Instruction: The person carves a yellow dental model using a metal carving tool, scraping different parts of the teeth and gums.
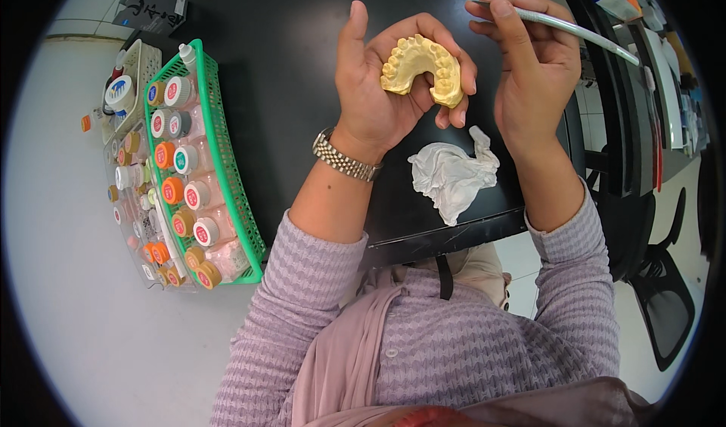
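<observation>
My left hand (378,86) cups a yellow plaster cast of a row of teeth (423,68), arch upward, over a black table (280,71). A metal watch (346,158) is on that wrist. Just to the right, my right hand (533,64) pinches a thin silver-handled tool (567,27) between thumb and fingers; its shaft runs off to the right and its tip is hidden by my fingers. The two hands are close but apart. A crumpled white tissue (452,173) lies on the table below the cast.
A green plastic basket (227,162) at the left holds several small jars with coloured lids. Beside it lie a clear rack of more jars (128,177), a white basket (140,68) and a dark box (155,7). An office chair (665,298) stands at the right.
</observation>
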